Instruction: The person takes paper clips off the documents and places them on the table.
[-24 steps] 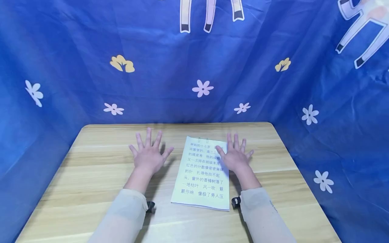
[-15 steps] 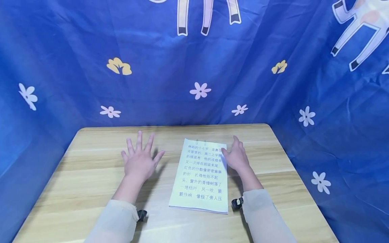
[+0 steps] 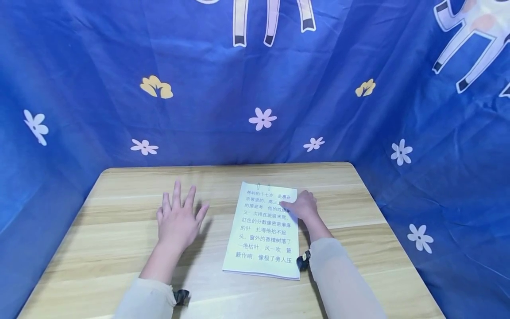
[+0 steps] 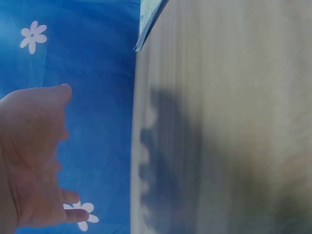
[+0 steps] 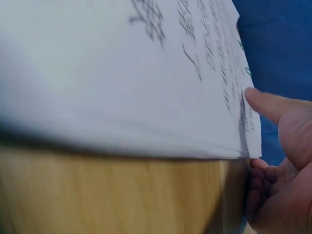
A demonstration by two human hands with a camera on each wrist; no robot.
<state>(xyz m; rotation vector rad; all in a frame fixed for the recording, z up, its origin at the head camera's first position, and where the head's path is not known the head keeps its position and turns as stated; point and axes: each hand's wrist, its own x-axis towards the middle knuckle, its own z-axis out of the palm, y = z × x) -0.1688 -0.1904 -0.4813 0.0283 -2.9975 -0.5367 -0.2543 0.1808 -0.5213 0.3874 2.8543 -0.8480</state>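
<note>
A stack of printed paper sheets [image 3: 263, 239] lies on the table, with two paper clips [image 3: 268, 187] along its top edge. My right hand [image 3: 304, 205] is at the upper right edge of the stack. Its thumb lies over the top page and its other fingers curl at the side edge, pinching the sheets; in the right wrist view the fingertips [image 5: 258, 165] are partly hidden by the paper. My left hand [image 3: 178, 223] hovers over the table left of the stack, fingers spread and holding nothing; its shadow falls on the wood in the left wrist view.
The light wooden table [image 3: 119, 212] has rounded far corners. A blue curtain [image 3: 207, 110] with printed flowers and animal legs hangs behind it and along both sides. Each wrist wears a black strap device [image 3: 181, 297].
My right hand has gone from spread over the stack's right edge to curling its fingers around that edge. The left hand has drawn back slightly, toward me and left. The view shifted a little.
</note>
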